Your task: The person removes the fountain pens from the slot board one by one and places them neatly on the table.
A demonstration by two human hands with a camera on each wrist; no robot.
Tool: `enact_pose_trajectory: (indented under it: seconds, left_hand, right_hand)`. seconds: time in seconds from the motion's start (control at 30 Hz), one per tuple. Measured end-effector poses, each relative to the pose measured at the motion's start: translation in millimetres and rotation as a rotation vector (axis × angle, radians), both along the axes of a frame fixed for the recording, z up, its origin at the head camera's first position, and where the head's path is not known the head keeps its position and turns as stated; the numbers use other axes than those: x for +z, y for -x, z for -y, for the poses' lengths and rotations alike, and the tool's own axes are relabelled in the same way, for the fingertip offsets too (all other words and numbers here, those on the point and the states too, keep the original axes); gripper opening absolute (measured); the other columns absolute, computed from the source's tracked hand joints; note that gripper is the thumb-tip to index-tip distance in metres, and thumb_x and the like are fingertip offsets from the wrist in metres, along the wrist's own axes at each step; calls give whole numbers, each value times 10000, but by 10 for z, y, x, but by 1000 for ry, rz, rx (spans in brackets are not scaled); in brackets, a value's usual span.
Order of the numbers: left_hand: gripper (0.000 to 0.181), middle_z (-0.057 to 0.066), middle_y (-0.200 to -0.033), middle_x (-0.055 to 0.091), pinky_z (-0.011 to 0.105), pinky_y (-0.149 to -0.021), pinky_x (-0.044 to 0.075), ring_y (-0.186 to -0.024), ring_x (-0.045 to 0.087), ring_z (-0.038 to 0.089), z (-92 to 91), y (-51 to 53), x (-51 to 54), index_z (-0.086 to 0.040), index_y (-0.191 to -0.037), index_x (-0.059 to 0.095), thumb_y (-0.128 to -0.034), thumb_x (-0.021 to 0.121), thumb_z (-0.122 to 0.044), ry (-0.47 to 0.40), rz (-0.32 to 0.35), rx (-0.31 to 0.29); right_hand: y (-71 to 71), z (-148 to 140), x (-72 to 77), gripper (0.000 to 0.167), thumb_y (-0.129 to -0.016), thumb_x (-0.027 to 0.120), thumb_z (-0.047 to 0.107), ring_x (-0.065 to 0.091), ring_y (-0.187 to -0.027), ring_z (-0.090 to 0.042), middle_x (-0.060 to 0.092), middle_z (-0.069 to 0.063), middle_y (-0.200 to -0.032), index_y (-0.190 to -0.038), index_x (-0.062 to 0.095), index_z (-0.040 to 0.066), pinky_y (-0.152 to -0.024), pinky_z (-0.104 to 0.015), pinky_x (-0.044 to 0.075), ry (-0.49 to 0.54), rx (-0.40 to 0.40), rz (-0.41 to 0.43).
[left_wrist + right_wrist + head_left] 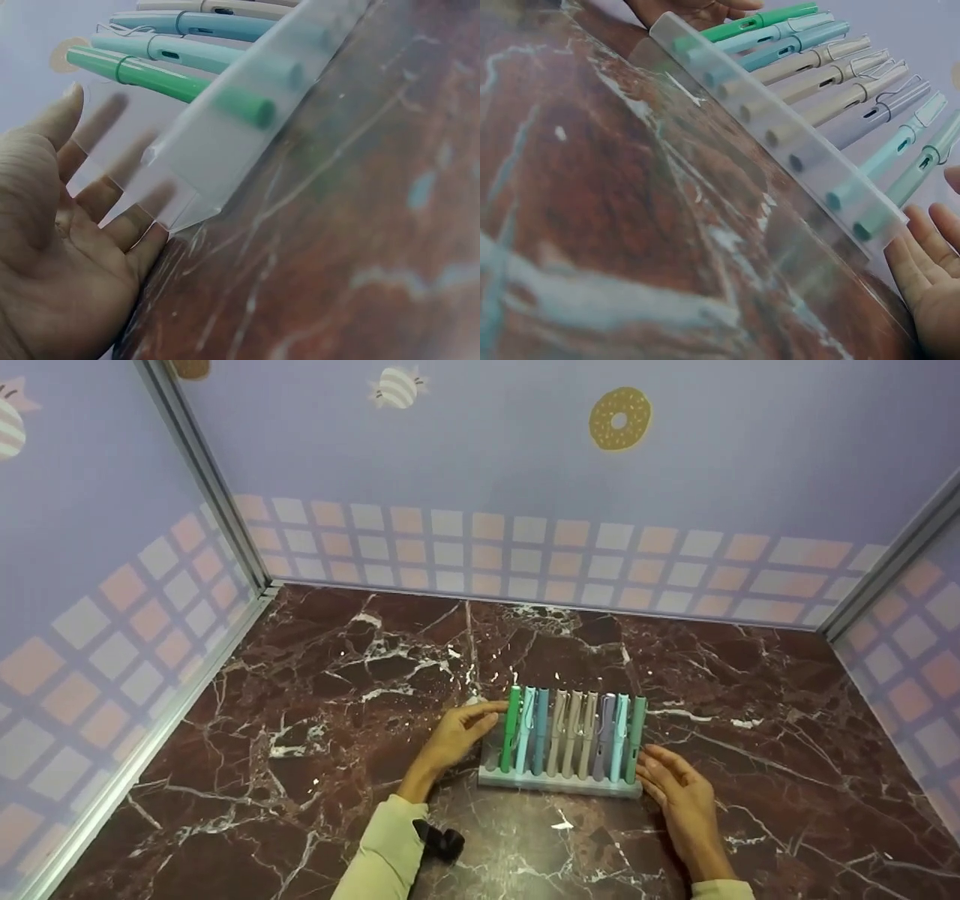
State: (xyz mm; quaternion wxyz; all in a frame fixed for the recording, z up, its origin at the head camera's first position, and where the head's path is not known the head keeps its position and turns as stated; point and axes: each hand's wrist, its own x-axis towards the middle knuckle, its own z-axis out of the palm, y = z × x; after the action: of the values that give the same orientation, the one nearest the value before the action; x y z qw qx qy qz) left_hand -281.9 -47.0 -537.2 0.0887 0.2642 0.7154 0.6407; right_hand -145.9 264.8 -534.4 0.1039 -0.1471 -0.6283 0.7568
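Observation:
A clear acrylic stand (559,787) holds a row of capped pens, from a bright green pen (511,731) on the left, through blue, beige and purple ones, to a muted green pen (636,735) on the right. My left hand (454,739) is at the stand's left end; in the left wrist view that hand (67,247) has its fingers extended behind the clear panel, thumb beside the panel's edge. At the right end, my right hand (686,802) has relaxed fingers against or very near the stand's side; the right wrist view shows this hand (937,292) beside the lower corner.
The stand rests on a dark red marbled table (337,810) with white veins. Pale purple walls (487,450) with a checked band and sweet pictures enclose the back and sides. A black device (444,844) is at my left wrist, by the sleeve (382,847).

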Motion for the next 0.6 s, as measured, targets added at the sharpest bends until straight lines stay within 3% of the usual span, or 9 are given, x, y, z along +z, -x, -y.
enact_pose_trajectory:
  seconds: [0.2, 0.37, 0.47, 0.6]
  left_hand:
    - [294, 202, -1267, 663, 382, -1034, 475, -1162, 610, 334, -30, -19, 35, 26, -1266, 653, -1020, 562, -107, 25, -38, 61]
    - [302, 198, -1219, 678, 292, -943, 478, -1022, 575, 215, -70, -15, 13, 25, -1264, 660, -1035, 548, -137, 22, -69, 60]
    - [310, 192, -1243, 672, 310, -976, 471, -1070, 588, 225, -57, -24, -14, 24, -1273, 655, -1041, 539, -145, 22, -74, 56]
    - [312, 211, -1261, 665, 365, -1029, 475, -1185, 604, 331, -22, -41, -16, 52, -1267, 645, -1040, 532, -129, 19, -85, 58]
  right_hand:
    - [25, 26, 1, 437, -966, 668, 87, 680, -967, -101, 696, 32, -1044, -1339, 539, -98, -855, -245, 570, -139, 13, 11]
    - [0, 17, -4, 364, -963, 659, 49, 671, -892, -63, 706, 26, -996, -1302, 599, -68, -793, -204, 564, -280, 1, 28]
    - [-16, 25, -30, 344, -959, 663, 47, 665, -859, -56, 712, 35, -990, -1289, 626, -43, -744, -197, 553, -340, -1, 40]
    - [-9, 57, -55, 343, -949, 670, 32, 656, -841, -40, 722, 76, -990, -1281, 638, -45, -703, -193, 543, -356, -5, 45]
